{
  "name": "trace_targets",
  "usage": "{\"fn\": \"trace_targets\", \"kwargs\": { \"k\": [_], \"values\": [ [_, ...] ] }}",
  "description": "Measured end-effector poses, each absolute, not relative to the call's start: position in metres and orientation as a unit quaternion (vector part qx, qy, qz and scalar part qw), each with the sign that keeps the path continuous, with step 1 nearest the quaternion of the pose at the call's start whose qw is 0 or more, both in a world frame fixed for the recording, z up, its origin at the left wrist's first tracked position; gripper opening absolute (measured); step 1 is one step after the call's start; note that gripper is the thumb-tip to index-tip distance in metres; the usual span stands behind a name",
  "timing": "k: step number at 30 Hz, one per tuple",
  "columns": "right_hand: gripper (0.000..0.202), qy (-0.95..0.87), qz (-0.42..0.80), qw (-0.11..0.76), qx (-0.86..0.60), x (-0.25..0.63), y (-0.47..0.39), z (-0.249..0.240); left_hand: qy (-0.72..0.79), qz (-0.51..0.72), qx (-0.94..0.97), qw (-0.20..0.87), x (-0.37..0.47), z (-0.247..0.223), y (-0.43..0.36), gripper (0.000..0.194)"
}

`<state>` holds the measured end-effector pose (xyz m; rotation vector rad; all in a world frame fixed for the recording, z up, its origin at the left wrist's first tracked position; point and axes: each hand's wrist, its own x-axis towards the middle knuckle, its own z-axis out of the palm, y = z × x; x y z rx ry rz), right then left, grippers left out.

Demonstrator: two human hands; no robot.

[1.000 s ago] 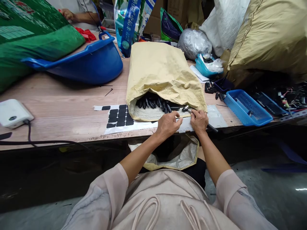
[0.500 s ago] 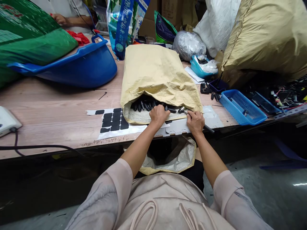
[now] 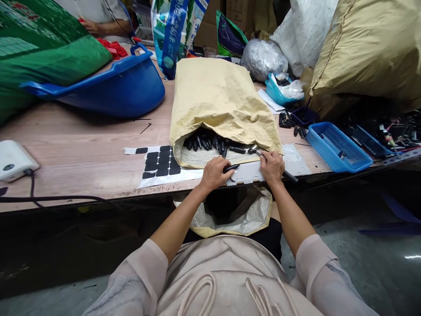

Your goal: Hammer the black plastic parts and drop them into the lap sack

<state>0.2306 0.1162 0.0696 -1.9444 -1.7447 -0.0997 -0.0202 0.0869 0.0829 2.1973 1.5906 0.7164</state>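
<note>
My left hand point(image 3: 215, 172) is closed around a small black pen-shaped piece point(image 3: 231, 167) at the table's front edge, just before a yellow woven sack point(image 3: 213, 87). Black pieces of the same look point(image 3: 210, 141) lie in the sack's mouth, which faces me. My right hand point(image 3: 272, 166) grips a small hammer point(image 3: 289, 176); its metal head points left over the sack's lip and its dark handle sticks out to the right. Under both hands lies a pale board point(image 3: 246, 173). Below the edge, a second sack point(image 3: 245, 224) hangs open at my lap, its inside dark.
Left stand a blue scoop-like basin point(image 3: 108, 94) and a white box with a cable point(image 3: 16, 160). A sheet of black stickers point(image 3: 161, 162) lies beside the sack. To the right are a blue basket point(image 3: 338, 149) and full sacks point(image 3: 365, 52). Across the table sits another person point(image 3: 108, 26).
My left hand has come back from the sack's mouth toward the table edge with a black piece in it. My right hand stays near its place, still holding the hammer.
</note>
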Motion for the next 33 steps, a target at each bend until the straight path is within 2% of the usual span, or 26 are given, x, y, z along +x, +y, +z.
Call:
{"fn": "trace_targets", "kwargs": {
  "k": [4,10,13,22,28,33],
  "values": [
    [0.030,-0.649,-0.020,0.249,-0.719,0.234,0.118,0.075,0.540,0.266,0.776,0.188,-0.023,0.077,0.091,0.009],
    [0.036,-0.701,0.028,0.349,-0.621,0.225,0.085,0.090,0.539,0.283,0.765,0.211,-0.024,0.074,0.094,0.011],
    [0.037,-0.734,0.062,0.366,-0.569,0.214,0.061,0.096,0.542,0.283,0.763,0.211,-0.024,0.073,0.094,0.011],
    [0.036,-0.742,0.021,0.328,-0.584,0.193,0.044,0.089,0.534,0.300,0.759,0.223,-0.023,0.073,0.095,0.008],
    [0.037,-0.751,0.009,0.341,-0.565,0.186,0.041,0.094,0.531,0.304,0.758,0.226,-0.022,0.073,0.095,0.008],
    [0.036,-0.774,0.011,0.306,-0.555,0.178,0.040,0.090,0.538,0.302,0.754,0.227,-0.022,0.073,0.095,0.007]
  ]
}}
